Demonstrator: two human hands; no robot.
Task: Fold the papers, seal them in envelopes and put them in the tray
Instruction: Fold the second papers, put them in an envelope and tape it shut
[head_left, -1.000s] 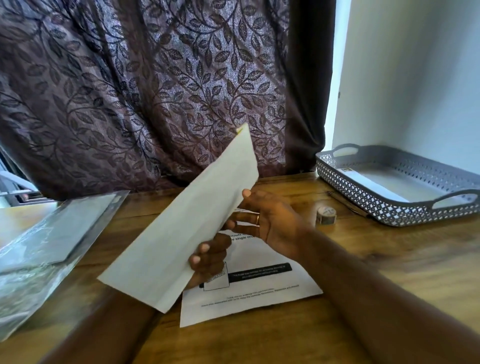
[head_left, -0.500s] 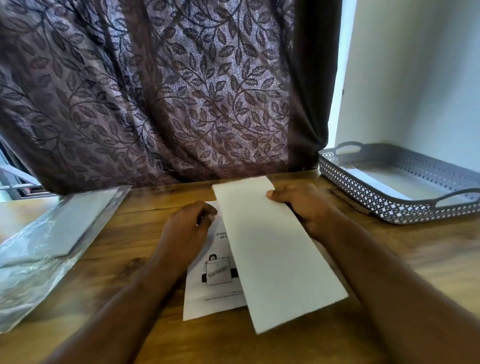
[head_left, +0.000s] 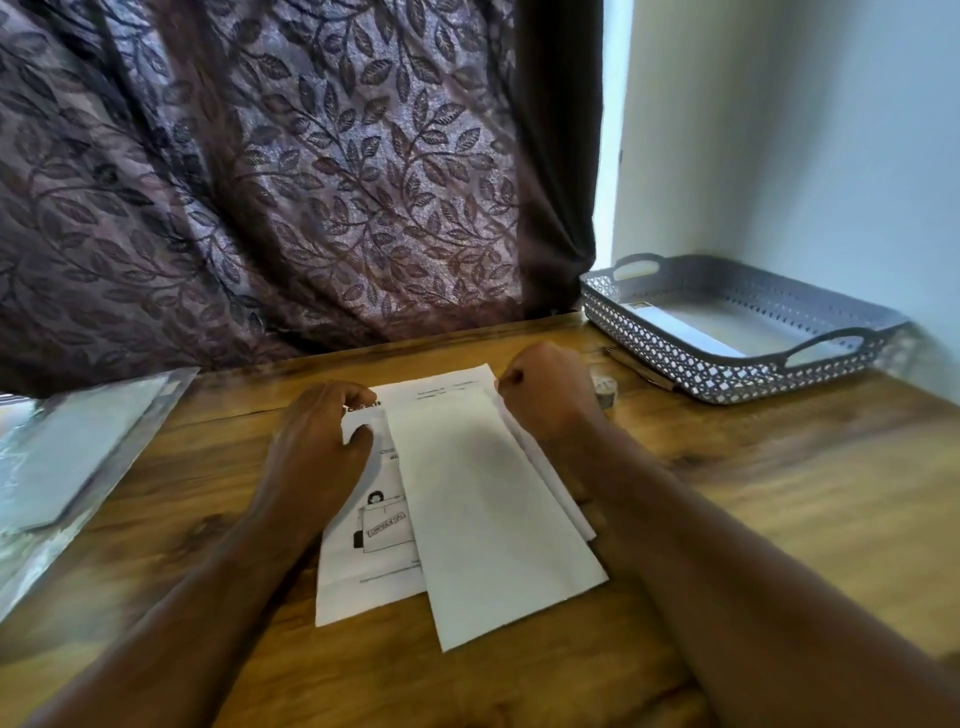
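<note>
Envelope (head_left: 498, 519) lies lengthwise away from me, both hands at its far end.
It rests on the printed paper (head_left: 363, 587) on the table (head_left: 753, 493). My left hand (head_left: 317, 447) pinches the paper's far corner, my right hand (head_left: 545, 400) curls at the envelope's, grip unclear. The tray (head_left: 727, 387) sits beyond, right.

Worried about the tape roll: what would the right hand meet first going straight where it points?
Probably the curtain; the right hand points forward-left, with the tape roll off to its right.
</note>
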